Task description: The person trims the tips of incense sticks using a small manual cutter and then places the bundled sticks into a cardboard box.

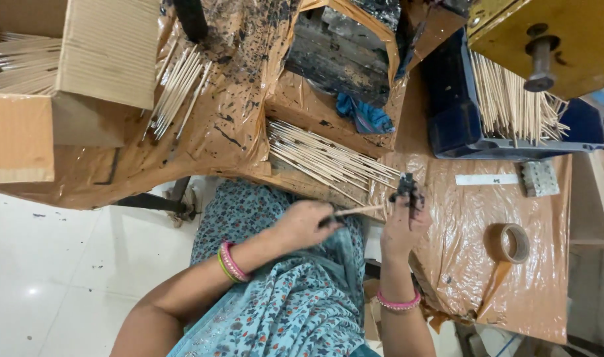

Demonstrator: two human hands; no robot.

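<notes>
My left hand [304, 225] pinches one end of a thin bamboo stick [360, 210] held level above my lap. At the stick's other end is my right hand [405, 215]; its fingertips are smeared with black paste and close around the tip. Both wrists wear bangles. Just beyond the hands, a pile of bare sticks [328, 158] lies on the brown plastic sheet [460, 211], some with dark ends.
A blue tray [447, 125] holds more sticks under a yellow machine [553, 33]. A tape roll [513, 243] lies at right. A cardboard box [24, 132] with sticks stands at left, loose sticks [180, 86] beside it. A black-stained container [341, 49] and a blue cloth [365, 116] sit behind.
</notes>
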